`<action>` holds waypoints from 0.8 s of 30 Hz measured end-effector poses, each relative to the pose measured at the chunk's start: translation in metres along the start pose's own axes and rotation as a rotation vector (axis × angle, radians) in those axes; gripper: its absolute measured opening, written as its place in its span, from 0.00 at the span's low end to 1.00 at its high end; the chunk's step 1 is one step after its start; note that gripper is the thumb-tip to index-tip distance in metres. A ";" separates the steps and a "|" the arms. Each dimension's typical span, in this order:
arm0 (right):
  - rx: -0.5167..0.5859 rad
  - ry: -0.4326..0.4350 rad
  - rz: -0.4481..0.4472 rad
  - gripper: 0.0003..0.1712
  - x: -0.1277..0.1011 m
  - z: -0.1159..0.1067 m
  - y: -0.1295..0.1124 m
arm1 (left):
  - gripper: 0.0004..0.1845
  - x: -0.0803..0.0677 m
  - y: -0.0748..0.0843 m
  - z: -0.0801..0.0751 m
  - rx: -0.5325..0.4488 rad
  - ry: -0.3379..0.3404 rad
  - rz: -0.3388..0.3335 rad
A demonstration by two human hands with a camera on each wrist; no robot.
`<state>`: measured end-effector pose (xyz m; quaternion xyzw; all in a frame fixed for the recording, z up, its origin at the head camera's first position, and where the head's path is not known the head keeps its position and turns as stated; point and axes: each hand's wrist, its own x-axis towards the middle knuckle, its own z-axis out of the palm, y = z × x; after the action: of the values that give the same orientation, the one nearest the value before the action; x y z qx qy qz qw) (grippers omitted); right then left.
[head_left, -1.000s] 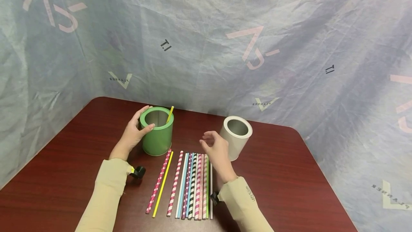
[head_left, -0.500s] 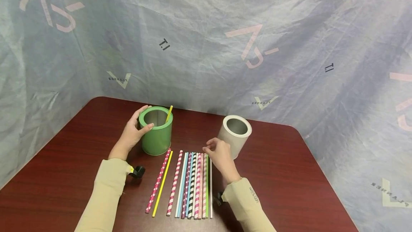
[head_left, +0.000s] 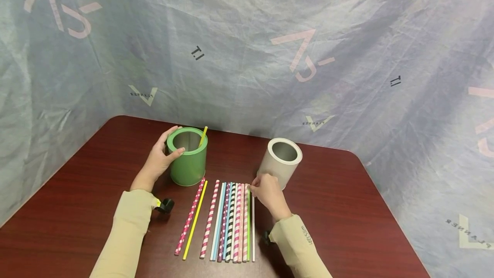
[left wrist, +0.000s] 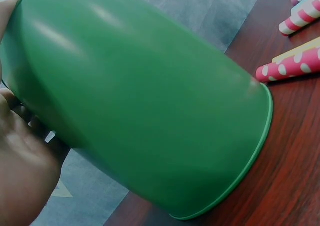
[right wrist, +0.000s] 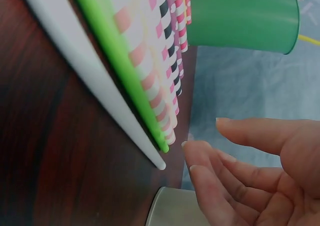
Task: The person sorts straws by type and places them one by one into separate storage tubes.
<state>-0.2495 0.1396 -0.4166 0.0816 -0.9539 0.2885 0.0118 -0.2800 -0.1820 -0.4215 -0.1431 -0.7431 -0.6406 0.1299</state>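
My left hand (head_left: 161, 158) grips a green tin can (head_left: 188, 168), with the thumb at the rim and the fingers round its far-left side. A yellow straw (head_left: 203, 136) leans inside that can. My right hand (head_left: 268, 190) hovers at the far ends of a row of straws, in front of a white tin can (head_left: 275, 170). In the right wrist view, thumb and fingers stand apart with nothing between them, close to the tips of a bright green straw (right wrist: 125, 68) and a white straw (right wrist: 95, 76).
Left of the row lie a pink dotted straw (head_left: 190, 218) and a yellow straw (head_left: 195, 222). Striped and plain straws such as a black-striped one (head_left: 230, 226) lie side by side on the dark red table (head_left: 339, 209). A printed grey cloth (head_left: 239, 55) hangs behind.
My right hand has come down and slightly right, toward the straws' far ends, its fingers drawing closer together on the way. The left hand stays on the green can.
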 end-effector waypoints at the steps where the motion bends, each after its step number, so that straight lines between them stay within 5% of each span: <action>1: -0.016 0.000 -0.003 0.09 0.000 0.000 0.001 | 0.38 0.000 0.000 0.000 -0.003 0.000 0.000; 12: -0.191 -0.057 0.002 0.15 -0.008 0.000 0.003 | 0.38 0.000 0.000 0.000 -0.003 -0.006 -0.015; 24: -0.266 -0.184 0.039 0.17 -0.012 0.002 0.005 | 0.38 0.001 -0.001 0.000 -0.008 -0.005 -0.012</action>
<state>-0.2382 0.1445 -0.4218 0.0868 -0.9822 0.1511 -0.0706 -0.2809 -0.1823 -0.4222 -0.1406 -0.7417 -0.6441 0.1237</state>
